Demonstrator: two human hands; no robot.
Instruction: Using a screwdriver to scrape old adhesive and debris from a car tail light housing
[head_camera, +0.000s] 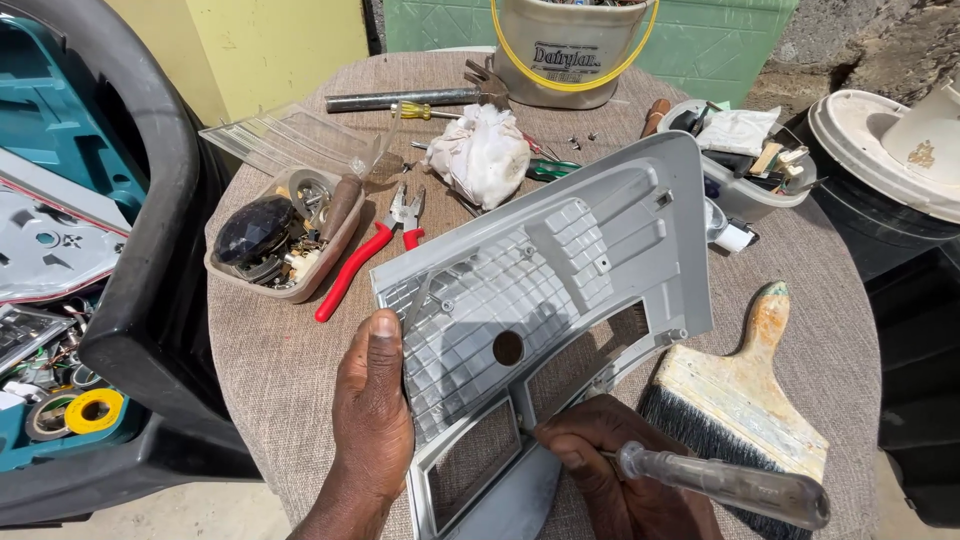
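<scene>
A grey moulded plastic panel (560, 270) with ribs, a round hole and rectangular openings is tilted up over a round table. My left hand (372, 410) grips its left edge, thumb on the ribbed face. My right hand (600, 465) holds a screwdriver with a clear handle (730, 485), its shaft pointing at the panel's lower edge near the openings. A wide paintbrush (735, 400) with black bristles lies just right of my right hand.
On the cloth-covered table (270, 350): red-handled pliers (365, 258), a pink tray of small parts (280, 235), a white rag (485, 150), a white bucket (565, 50), a white tub of tools (745, 150). A black bin (150, 300) stands left, a lidded container (880, 150) right.
</scene>
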